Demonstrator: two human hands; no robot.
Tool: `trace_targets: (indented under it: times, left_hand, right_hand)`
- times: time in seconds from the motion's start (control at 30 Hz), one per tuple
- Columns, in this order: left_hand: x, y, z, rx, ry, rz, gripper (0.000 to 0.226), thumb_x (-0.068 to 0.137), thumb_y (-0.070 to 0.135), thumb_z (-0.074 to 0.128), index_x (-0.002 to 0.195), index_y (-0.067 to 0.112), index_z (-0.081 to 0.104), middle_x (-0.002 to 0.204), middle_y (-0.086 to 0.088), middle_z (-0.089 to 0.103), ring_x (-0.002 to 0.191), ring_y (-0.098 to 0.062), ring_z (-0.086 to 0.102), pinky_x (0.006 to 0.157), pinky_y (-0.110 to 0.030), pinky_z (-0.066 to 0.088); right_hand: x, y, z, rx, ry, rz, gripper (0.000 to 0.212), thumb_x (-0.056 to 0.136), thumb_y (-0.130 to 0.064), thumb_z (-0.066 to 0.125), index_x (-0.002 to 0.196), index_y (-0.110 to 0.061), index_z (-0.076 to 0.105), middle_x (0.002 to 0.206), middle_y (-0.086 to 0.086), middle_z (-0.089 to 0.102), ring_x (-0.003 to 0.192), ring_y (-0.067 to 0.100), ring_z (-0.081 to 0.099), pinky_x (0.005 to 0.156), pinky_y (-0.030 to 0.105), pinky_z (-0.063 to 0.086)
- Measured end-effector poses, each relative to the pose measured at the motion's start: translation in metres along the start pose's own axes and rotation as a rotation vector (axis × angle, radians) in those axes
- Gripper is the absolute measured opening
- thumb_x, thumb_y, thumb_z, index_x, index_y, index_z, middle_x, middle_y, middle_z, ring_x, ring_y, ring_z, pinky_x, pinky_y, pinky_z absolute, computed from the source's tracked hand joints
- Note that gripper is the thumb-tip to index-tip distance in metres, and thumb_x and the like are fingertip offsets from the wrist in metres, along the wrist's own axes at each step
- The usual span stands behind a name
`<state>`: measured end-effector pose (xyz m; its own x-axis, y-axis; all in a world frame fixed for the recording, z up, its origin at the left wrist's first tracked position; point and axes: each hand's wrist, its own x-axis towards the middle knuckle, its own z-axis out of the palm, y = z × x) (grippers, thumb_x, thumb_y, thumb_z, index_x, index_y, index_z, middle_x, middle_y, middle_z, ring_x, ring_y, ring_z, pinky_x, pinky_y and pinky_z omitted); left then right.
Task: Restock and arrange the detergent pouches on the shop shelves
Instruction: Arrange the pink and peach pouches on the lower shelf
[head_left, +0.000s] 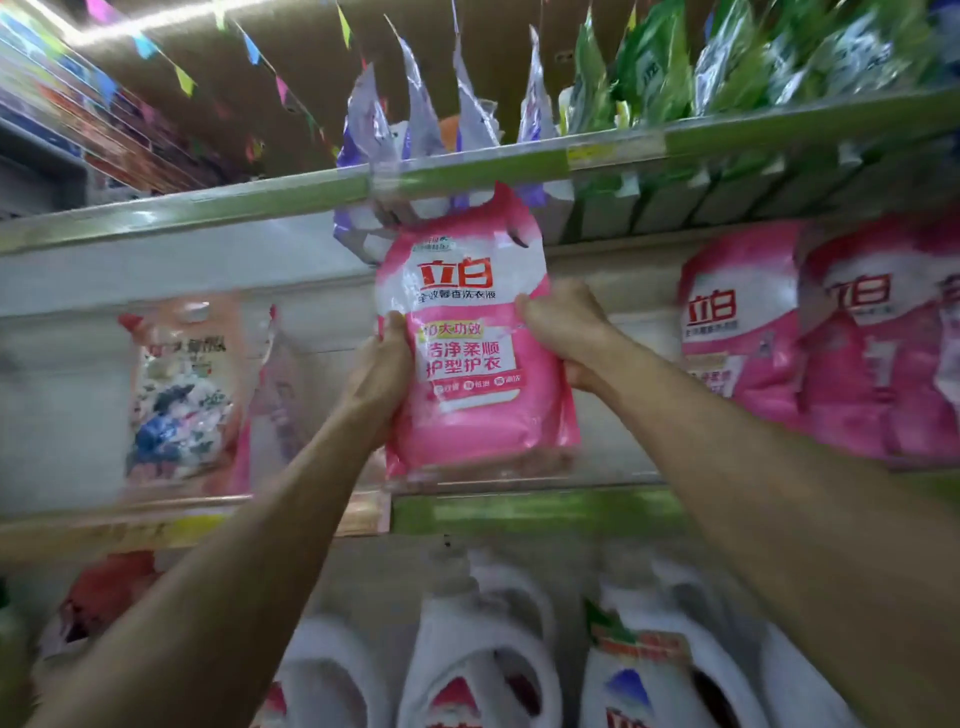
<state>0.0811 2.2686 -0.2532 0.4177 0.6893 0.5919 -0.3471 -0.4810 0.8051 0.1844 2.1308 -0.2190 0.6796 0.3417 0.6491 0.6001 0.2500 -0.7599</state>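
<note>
I hold a pink and white detergent pouch (470, 343) upright in front of the middle shelf (519, 506). My left hand (382, 369) grips its left edge and my right hand (563, 322) grips its right edge. The pouch's bottom hangs just above the shelf's front lip, and its top reaches the green rail of the upper shelf (467, 174). Matching pink pouches (831, 332) stand to the right on the same shelf. A peach floral pouch (182, 389) stands to the left.
Purple pouches (431, 119) and green pouches (727, 57) line the top shelf. White detergent jugs (478, 654) fill the shelf below. Coloured bunting (182, 78) hangs from the ceiling. A gap lies between the floral pouch and the pink row.
</note>
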Motion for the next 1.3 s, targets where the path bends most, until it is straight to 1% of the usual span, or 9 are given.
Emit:
trace_targets:
  times: [0.13, 0.27, 0.37, 0.5, 0.63, 0.73, 0.97, 1.1, 1.3]
  left_hand:
    - [-0.005, 0.018, 0.050, -0.055, -0.049, 0.072, 0.033, 0.097, 0.053, 0.040, 0.115, 0.034, 0.061, 0.100, -0.012, 0.070, 0.091, -0.029, 0.068, 0.096, -0.046, 0.052]
    - [-0.006, 0.033, 0.096, 0.005, -0.154, 0.097, 0.048, 0.089, 0.054, 0.048, 0.100, 0.012, 0.068, 0.101, -0.013, 0.071, 0.088, -0.027, 0.068, 0.080, -0.036, 0.056]
    - [-0.012, 0.031, 0.123, 0.035, -0.170, 0.203, 0.017, 0.093, 0.024, 0.056, 0.092, 0.009, 0.064, 0.087, -0.011, 0.065, 0.073, -0.021, 0.059, 0.055, -0.024, 0.045]
    - [-0.025, 0.014, 0.146, 0.209, -0.227, 0.146, 0.011, 0.092, 0.024, 0.061, 0.089, 0.014, 0.057, 0.088, -0.005, 0.062, 0.078, -0.022, 0.059, 0.065, -0.030, 0.049]
    - [-0.031, -0.011, 0.166, 0.195, -0.548, -0.093, 0.034, 0.102, 0.036, 0.043, 0.106, 0.008, 0.062, 0.091, -0.009, 0.066, 0.070, -0.019, 0.059, 0.067, -0.031, 0.050]
    - [-0.025, -0.023, 0.180, 0.051, -0.609, -0.208, 0.040, 0.104, 0.045, 0.033, 0.103, 0.016, 0.061, 0.091, -0.003, 0.069, 0.079, -0.017, 0.063, 0.091, -0.045, 0.050]
    - [0.001, -0.029, 0.209, 0.090, -0.718, -0.256, 0.070, 0.099, 0.064, 0.021, 0.126, 0.009, 0.054, 0.122, -0.016, 0.062, 0.108, -0.033, 0.060, 0.104, -0.060, 0.043]
    - [-0.001, -0.017, 0.226, 0.155, -0.794, -0.270, 0.053, 0.103, 0.053, 0.019, 0.128, 0.013, 0.043, 0.129, -0.014, 0.053, 0.118, -0.036, 0.050, 0.109, -0.061, 0.035]
    - [0.006, -0.021, 0.237, 0.095, -0.759, -0.328, 0.063, 0.100, 0.059, 0.014, 0.142, 0.016, 0.033, 0.137, -0.018, 0.047, 0.124, -0.042, 0.047, 0.109, -0.067, 0.029]
  right_hand:
    - [0.004, 0.001, -0.050, 0.009, 0.075, 0.080, 0.011, 0.083, -0.010, 0.057, 0.077, -0.010, 0.066, 0.093, 0.011, 0.075, 0.079, 0.028, 0.074, 0.078, 0.049, 0.062]
    - [0.016, -0.003, -0.100, -0.090, 0.197, 0.055, 0.018, 0.090, -0.005, 0.054, 0.075, -0.009, 0.062, 0.078, 0.007, 0.069, 0.049, 0.010, 0.066, 0.044, 0.019, 0.053]
    - [0.025, 0.004, -0.125, -0.208, 0.313, 0.068, 0.029, 0.087, -0.013, 0.055, 0.109, 0.002, 0.067, 0.107, 0.015, 0.072, 0.088, 0.025, 0.073, 0.064, 0.029, 0.055]
    - [0.022, 0.032, -0.130, -0.363, 0.423, 0.075, 0.031, 0.090, -0.015, 0.050, 0.115, -0.001, 0.064, 0.112, 0.013, 0.068, 0.101, 0.032, 0.065, 0.071, 0.033, 0.047]
    - [0.025, 0.062, -0.117, -0.338, 0.386, 0.078, 0.020, 0.100, -0.018, 0.047, 0.098, -0.004, 0.061, 0.073, 0.005, 0.058, 0.059, 0.021, 0.054, 0.052, 0.028, 0.041]
    - [0.032, 0.075, -0.113, -0.265, 0.313, 0.098, 0.023, 0.103, -0.017, 0.047, 0.083, -0.010, 0.055, 0.064, -0.001, 0.050, 0.047, 0.011, 0.046, 0.042, 0.024, 0.034]
    - [0.038, 0.096, -0.128, -0.269, 0.228, 0.046, 0.036, 0.105, -0.028, 0.039, 0.076, -0.014, 0.055, 0.065, 0.000, 0.048, 0.053, 0.013, 0.044, 0.050, 0.025, 0.037]
    - [0.042, 0.100, -0.135, -0.321, 0.201, 0.044, 0.039, 0.106, -0.030, 0.035, 0.075, -0.014, 0.052, 0.060, -0.003, 0.038, 0.051, 0.012, 0.036, 0.049, 0.024, 0.032]
    - [0.041, 0.104, -0.135, -0.334, 0.183, 0.043, 0.034, 0.105, -0.034, 0.036, 0.095, -0.011, 0.059, 0.071, 0.000, 0.052, 0.059, 0.013, 0.049, 0.055, 0.026, 0.041]
